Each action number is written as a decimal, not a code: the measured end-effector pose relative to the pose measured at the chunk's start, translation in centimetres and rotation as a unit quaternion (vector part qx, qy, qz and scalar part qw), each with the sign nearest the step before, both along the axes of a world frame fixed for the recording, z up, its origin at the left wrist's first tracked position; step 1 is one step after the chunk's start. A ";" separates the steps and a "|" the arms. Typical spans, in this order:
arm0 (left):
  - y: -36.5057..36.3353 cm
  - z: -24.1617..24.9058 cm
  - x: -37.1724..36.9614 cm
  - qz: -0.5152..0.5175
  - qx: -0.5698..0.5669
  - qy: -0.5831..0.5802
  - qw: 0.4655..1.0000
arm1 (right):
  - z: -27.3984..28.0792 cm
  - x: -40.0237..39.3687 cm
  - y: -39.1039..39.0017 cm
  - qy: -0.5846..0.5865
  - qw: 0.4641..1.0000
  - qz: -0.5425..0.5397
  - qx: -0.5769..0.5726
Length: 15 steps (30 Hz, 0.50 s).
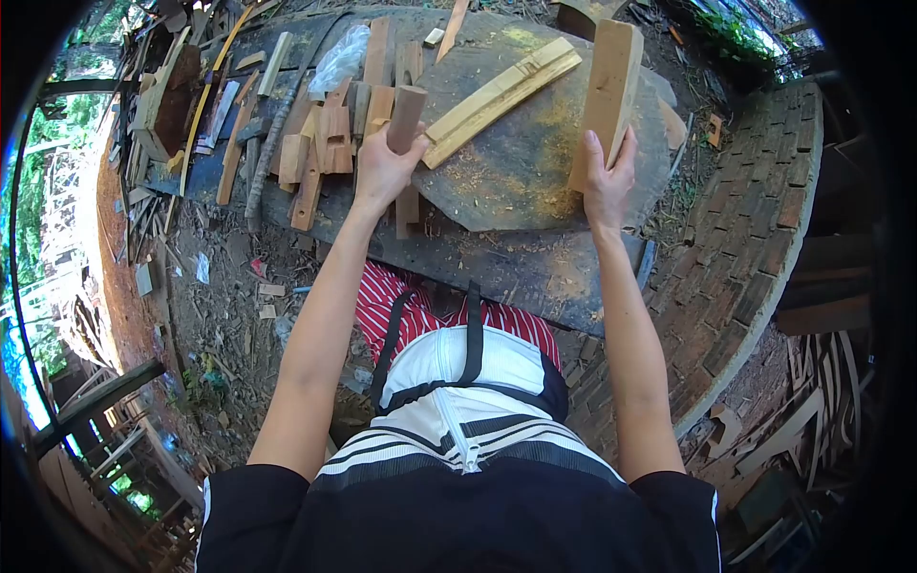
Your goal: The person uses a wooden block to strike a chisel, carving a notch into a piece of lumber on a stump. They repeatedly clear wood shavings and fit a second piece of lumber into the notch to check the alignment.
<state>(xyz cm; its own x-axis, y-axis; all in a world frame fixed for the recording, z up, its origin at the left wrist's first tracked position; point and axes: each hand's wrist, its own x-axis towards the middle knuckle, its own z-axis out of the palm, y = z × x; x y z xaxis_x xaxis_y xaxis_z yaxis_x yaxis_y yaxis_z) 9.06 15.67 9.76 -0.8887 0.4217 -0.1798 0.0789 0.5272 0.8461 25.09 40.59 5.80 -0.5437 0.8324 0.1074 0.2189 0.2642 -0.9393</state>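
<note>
My left hand (386,174) is closed around a short brown wooden piece (408,110), its flat end pointing up and away. My right hand (608,186) grips the lower part of a thick, pale wooden block (611,81), which is tilted upward above the right side of a wooden slab (516,196). Between the hands, a long yellowish strip of wood (506,100) lies diagonally on the slab, one end close to my left fingers. Sawdust is scattered over the slab.
Several wood offcuts (334,138) and a clear plastic bag (339,62) crowd the bench's left side. A curved brick ledge (740,215) runs along the right. Wood scraps (272,289) litter the ground at left; curved strips (821,411) lie at lower right.
</note>
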 end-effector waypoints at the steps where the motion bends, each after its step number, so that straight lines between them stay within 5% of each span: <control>1: -0.6 -0.1 -0.4 -0.001 0.000 -0.001 1.000 | -0.1 0.1 0.0 -0.001 1.000 -0.001 0.000; 7: -4.1 2.7 -4.1 0.142 0.143 0.035 0.979 | 0.6 -0.1 0.5 -0.002 0.999 0.022 -0.038; 10: -7.0 1.6 -7.7 0.157 -0.026 -0.003 0.987 | 0.5 -0.2 0.8 0.004 0.993 0.032 -0.114; 15: -11.4 -4.8 -11.7 0.081 -0.058 -0.061 0.993 | 0.2 -0.1 1.3 -0.026 0.996 0.055 -0.059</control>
<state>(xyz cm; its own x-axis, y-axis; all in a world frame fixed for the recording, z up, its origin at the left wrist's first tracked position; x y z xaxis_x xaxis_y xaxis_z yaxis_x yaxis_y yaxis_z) -2.63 4.26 4.96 -0.9120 0.2445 -0.3292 -0.1142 0.6196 0.7766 24.98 41.86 6.04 -0.6348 0.7725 -0.0183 0.2435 0.1774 -0.9535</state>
